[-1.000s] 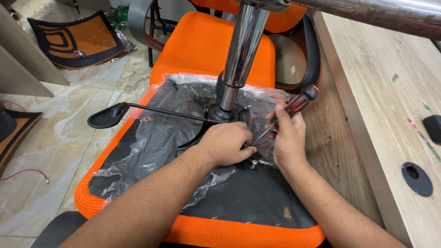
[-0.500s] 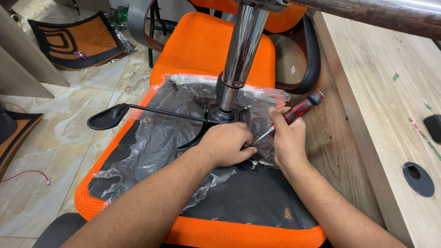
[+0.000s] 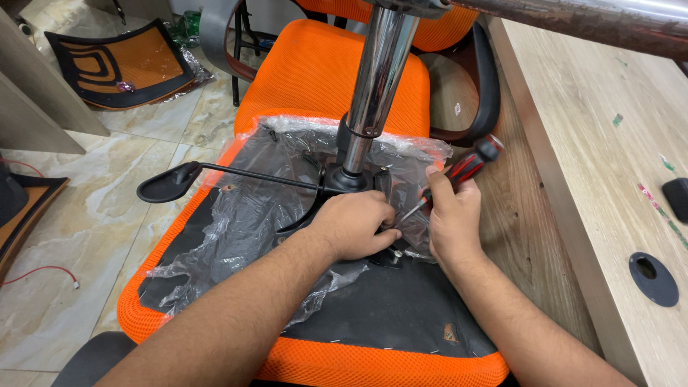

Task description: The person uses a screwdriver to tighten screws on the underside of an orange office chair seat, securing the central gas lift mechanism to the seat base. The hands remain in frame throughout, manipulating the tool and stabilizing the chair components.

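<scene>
Screwdriver [image 3: 459,175] sits gripped in the closed right hand [image 3: 451,222] at frame centre; left hand [image 3: 355,226], fingers curled, presses the seat mechanism plate [image 3: 337,179].

A marble-patterned floor [image 3: 64,301] is carrying the upturned orange chair seat [image 3: 315,365] under the left hand [image 3: 355,226]. Well out to that hand's left, a thin red wire [image 3: 36,274] is lying on the tiles, and far beyond it an orange and black chair panel [image 3: 118,64] is resting flat. A wooden desk [image 3: 595,143] is standing just right of the right hand [image 3: 451,222].
</scene>
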